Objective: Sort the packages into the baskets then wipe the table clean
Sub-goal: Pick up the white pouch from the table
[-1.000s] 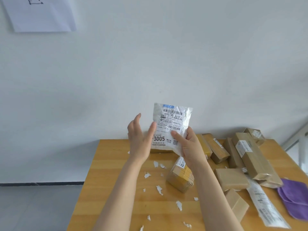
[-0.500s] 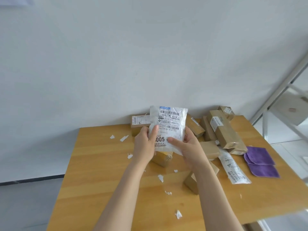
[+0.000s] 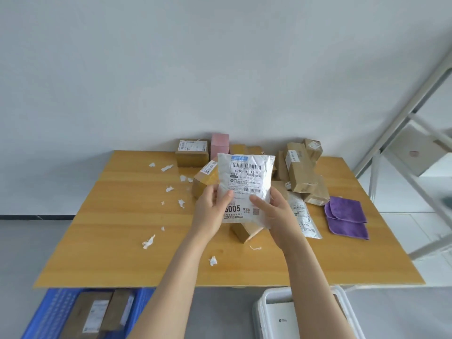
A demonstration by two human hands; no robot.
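Note:
Both my hands hold up a white plastic mailer (image 3: 245, 182) with a printed shipping label, above the middle of the wooden table (image 3: 122, 241). My left hand (image 3: 211, 211) pinches its lower left edge and my right hand (image 3: 274, 211) pinches its lower right edge. Several brown cardboard packages (image 3: 302, 172) lie heaped at the table's back, with a pink box (image 3: 220, 143) among them. A second white mailer (image 3: 304, 218) lies flat to the right. Below the table's near edge stand a blue basket (image 3: 56, 311) with brown packages in it and a white basket (image 3: 271, 311) with a white package.
Two purple cloths (image 3: 346, 216) lie on the table's right side. Torn white paper scraps (image 3: 148, 242) are scattered over the left and middle of the tabletop. A white metal shelf frame (image 3: 406, 148) stands to the right of the table.
The view has tipped downward and pulled back, bringing the table's near edge and both baskets into sight. The mailer stays held in both hands, now lower in the frame.

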